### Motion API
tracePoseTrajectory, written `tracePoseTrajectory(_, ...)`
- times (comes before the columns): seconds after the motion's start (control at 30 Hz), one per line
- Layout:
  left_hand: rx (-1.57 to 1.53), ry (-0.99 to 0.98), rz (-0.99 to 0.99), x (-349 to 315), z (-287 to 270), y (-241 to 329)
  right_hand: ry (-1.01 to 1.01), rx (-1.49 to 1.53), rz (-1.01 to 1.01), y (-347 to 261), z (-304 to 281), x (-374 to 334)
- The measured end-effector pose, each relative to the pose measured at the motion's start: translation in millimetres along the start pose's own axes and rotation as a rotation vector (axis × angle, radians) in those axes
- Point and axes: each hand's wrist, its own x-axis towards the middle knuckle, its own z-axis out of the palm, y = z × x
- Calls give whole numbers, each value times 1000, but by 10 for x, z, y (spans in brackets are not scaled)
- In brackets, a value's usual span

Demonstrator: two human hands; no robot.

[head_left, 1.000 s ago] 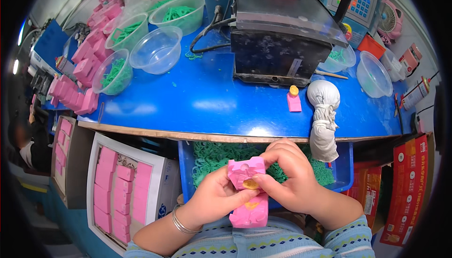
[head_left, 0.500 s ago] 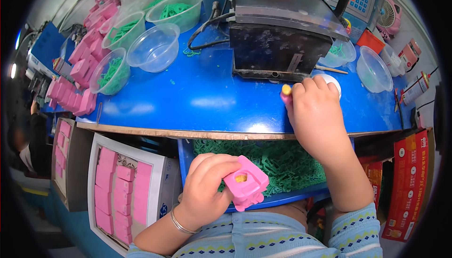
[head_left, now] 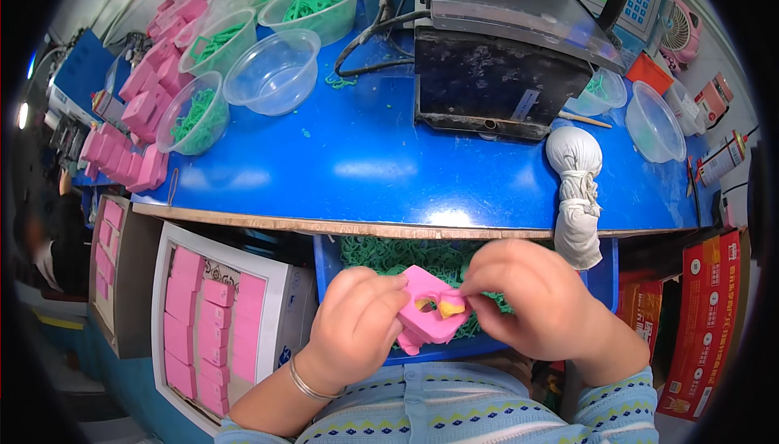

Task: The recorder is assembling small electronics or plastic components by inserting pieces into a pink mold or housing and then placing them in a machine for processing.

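Observation:
My left hand (head_left: 357, 322) is closed around a pink block (head_left: 419, 283) with a rounded opening in its upper face, held over the blue bin (head_left: 600, 286). Between the thumb and fingertips of my right hand (head_left: 535, 302) is a small pink piece with a yellow end (head_left: 451, 308). That yellow end rests at the block's right side, close to the opening; whether it touches is hard to see. A knotted white cloth bundle (head_left: 578, 152) lies on the table beyond my right hand, its lower end hanging over the front edge.
Green strands (head_left: 381, 253) fill the bin under the blue table (head_left: 349, 193). A dark machine (head_left: 499, 79) stands at the back, with clear bowls (head_left: 272, 71) to its left. Pink blocks pile up at far left (head_left: 146, 111) and fill a white box (head_left: 215, 322).
My right hand has come back from the white bundle to the pink block, bringing the small pink-and-yellow piece. The bundle now lies uncovered over the table edge. My left hand keeps hold of the block.

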Motion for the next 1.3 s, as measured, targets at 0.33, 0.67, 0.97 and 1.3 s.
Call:
tracePoseTrajectory(0.33,-70,-58,-50,58,6,94,-200,-19,-258,42,12,-13)
tracePoseTrajectory(0.67,-355,-334,-229,72,70,187,34,-267,-138,37,347,-58)
tracePoseTrajectory(0.97,-641,-341,-339,61,122,181,-188,388,397,176,358,18)
tracePoseTrajectory(1.3,-878,-260,-545,-15,223,131,22,657,698,173,406,-35)
